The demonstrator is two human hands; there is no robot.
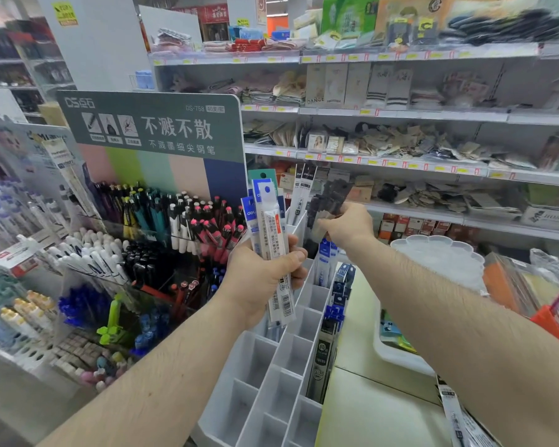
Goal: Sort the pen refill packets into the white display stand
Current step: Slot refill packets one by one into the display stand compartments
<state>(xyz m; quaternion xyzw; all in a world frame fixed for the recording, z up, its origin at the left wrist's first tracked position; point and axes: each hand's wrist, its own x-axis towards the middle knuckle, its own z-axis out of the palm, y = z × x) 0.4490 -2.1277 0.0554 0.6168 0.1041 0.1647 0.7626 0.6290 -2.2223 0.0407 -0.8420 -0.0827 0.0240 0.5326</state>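
Left hand: fingers curled round a bundle of pen refill packets, blue-and-white headers fanned out above the fingertips, barcoded ends projecting below the palm. Firm grip, thumb across the front of the bundle.

Right hand: fingertips pinched on a dark refill packet, blurred, held upright; most of the packet above the fingers, its lower end below them over the far end of the stand.

White display stand: directly beneath both hands, running from the near edge away towards the fingers. Rows of open-topped compartments; those below the left wrist showing bare walls. Right-hand column, below the right forearm, holding a black refill packet nearest and blue-topped packets further on. More packets upright in the far compartments, just left of the right fingers.

Left of the left-hand fingers: tiered pen display with green header board. Beyond both hands: stocked store shelves. Right of the right forearm: white tray on the counter.
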